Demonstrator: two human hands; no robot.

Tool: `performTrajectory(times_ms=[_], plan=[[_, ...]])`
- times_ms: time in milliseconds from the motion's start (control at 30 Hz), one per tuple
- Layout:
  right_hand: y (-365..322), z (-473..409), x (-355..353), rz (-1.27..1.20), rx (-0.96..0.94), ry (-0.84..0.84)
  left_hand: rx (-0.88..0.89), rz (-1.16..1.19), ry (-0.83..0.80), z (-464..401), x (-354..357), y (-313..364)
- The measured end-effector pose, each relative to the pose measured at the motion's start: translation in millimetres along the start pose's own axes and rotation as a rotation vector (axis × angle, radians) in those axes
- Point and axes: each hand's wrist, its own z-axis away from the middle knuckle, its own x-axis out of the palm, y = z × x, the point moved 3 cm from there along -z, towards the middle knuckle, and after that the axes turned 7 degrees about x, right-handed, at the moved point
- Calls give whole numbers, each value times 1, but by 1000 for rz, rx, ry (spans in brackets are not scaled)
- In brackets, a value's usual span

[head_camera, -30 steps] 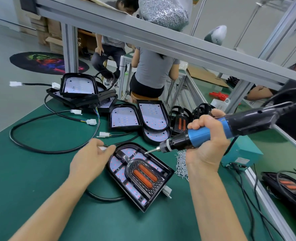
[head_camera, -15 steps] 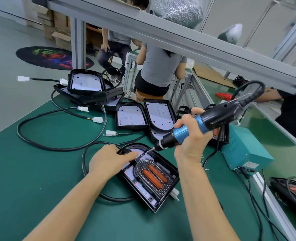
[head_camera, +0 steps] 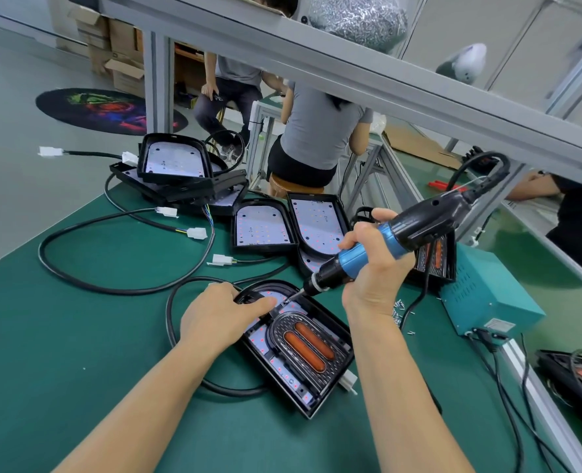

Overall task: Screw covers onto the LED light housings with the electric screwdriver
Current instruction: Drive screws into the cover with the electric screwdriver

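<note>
- The LED light housing (head_camera: 303, 353) lies flat on the green tabletop (head_camera: 61, 336), right in front of the person, with its ribbed cover (head_camera: 308, 348) and two orange strips seated inside.
- The left hand (head_camera: 221, 314) rests on the housing's rounded far end, fingers (head_camera: 259, 305) stretched out nearly straight and pressing down close to the screw spot; they pinch nothing.
- The right hand (head_camera: 373, 268) is wrapped tight round the blue grip of the electric screwdriver (head_camera: 395, 238), which slants down and to the left.
- The bit tip meets the board at the housing's far end, just beside the left fingertips. The screw itself is too small to make out.
- My read: a screw at the top of the cover is being driven, or is about to be.
- The next move calls for the bit to stand square in the screw head, with steady downward pressure and the left hand pinning the housing so it cannot turn.
- Loose screws (head_camera: 399, 310) lie near the right wrist, ready for the next hole.
- More housings (head_camera: 265, 227) wait further back, uncovered, so plenty of the task seems left.
</note>
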Motion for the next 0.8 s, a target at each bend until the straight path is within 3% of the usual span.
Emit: performTrajectory(times_ms=[467,800], plan=[[1,2,8,26,1,-49,20,-22,38,-1,3,0],[1,1,16,107,34,-263,-11,-30,21,-3,10,4]])
